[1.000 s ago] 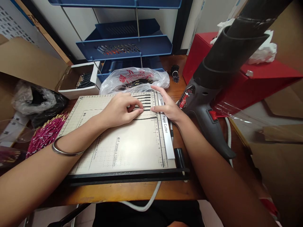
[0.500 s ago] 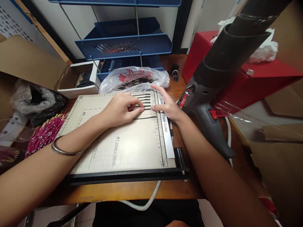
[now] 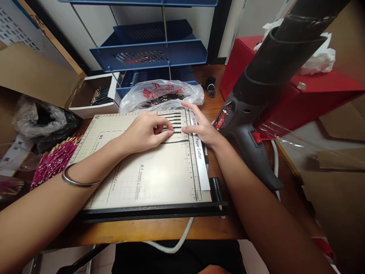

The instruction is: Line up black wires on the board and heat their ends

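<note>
While the left hand [image 3: 148, 129] brings thumb and forefinger together, apparently pinching one black cord [image 3: 177, 132], the right hand [image 3: 203, 129] holds its thumb at that cord's end, its grip wide, with the forefinger spread away. The cord lies flat on the upper right part of a paper cutter's board [image 3: 159, 175], near the ruled edge and the white strip [image 3: 203, 171]. Judged from the layout, the alignment is partly done: the cords beyond the pinched one lie roughly parallel, their thicker ends nearly level. One thinner cord [image 3: 175, 142], nearer the person, reaches farther toward the rule and appears not yet aligned.

Counts: two hands; one board; one white strip; at least four cords in the aligned row, the pinched one included, the exact number hidden by the left hand; one thinner cord apart. On the worktop [image 3: 142, 232] are one plastic bag [image 3: 135, 97] of dark pieces, one dark banded bundle [image 3: 211, 87] and one magenta heap [image 3: 57, 161], its pieces too dense to count.
</note>
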Demonstrator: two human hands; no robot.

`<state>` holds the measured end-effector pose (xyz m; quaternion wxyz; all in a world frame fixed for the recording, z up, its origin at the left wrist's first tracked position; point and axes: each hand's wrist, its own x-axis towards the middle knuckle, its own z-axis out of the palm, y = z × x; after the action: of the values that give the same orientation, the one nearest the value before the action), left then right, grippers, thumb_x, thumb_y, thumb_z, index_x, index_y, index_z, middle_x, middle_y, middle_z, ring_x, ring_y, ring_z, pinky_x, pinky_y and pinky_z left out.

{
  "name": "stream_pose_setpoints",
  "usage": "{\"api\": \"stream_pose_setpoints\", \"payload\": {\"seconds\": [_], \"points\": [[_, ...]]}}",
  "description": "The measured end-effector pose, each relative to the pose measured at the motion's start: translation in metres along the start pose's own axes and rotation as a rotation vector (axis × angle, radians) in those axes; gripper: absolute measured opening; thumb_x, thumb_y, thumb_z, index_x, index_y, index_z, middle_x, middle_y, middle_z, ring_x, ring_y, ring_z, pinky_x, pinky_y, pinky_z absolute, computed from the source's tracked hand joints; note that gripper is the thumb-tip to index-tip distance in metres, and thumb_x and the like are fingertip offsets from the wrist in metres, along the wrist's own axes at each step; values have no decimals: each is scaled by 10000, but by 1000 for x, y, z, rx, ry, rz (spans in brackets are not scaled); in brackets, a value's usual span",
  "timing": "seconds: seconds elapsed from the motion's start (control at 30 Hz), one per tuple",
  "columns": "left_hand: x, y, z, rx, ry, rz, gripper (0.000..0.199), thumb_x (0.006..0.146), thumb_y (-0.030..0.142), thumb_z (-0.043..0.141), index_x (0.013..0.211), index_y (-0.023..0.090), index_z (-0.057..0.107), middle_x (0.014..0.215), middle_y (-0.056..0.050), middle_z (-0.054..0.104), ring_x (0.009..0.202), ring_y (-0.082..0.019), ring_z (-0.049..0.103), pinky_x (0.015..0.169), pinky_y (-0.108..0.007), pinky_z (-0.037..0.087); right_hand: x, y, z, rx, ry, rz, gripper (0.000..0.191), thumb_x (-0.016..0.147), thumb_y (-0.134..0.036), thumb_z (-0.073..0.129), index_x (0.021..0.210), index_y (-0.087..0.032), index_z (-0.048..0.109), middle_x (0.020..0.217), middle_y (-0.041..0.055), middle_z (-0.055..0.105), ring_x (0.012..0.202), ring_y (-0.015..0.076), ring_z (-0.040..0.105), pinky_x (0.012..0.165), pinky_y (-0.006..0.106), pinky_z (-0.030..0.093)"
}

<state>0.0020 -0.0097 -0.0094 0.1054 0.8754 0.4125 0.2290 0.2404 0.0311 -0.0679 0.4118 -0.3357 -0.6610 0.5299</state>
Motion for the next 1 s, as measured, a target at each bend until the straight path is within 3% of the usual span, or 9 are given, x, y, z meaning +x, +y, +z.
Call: {"api": "stream_pose_setpoints", "payload": {"seconds": [0.5, 1.0], "points": [[0, -2, 3, 27, 30, -25, 213, 948, 369, 707, 876, 219, 839, 589, 11, 588, 613, -161, 536, 699, -323, 402, 0, 0, 1, 32, -6, 27, 879, 622, -325, 839, 1460, -359, 573, 1648, 35, 546, 1645, 383, 369, 1405, 650, 282], [1, 1, -1, 47, -5, -35, 216, 936, 386, 697, 895, 227, 839, 565, 26, 561, 603, -159, 535, 727, -332, 406, 1, 1, 1, 42, -11, 22, 912, 612, -311, 826, 1485, -356, 566, 1684, 27, 510, 1660, 382, 352, 1411, 651, 286]]}}
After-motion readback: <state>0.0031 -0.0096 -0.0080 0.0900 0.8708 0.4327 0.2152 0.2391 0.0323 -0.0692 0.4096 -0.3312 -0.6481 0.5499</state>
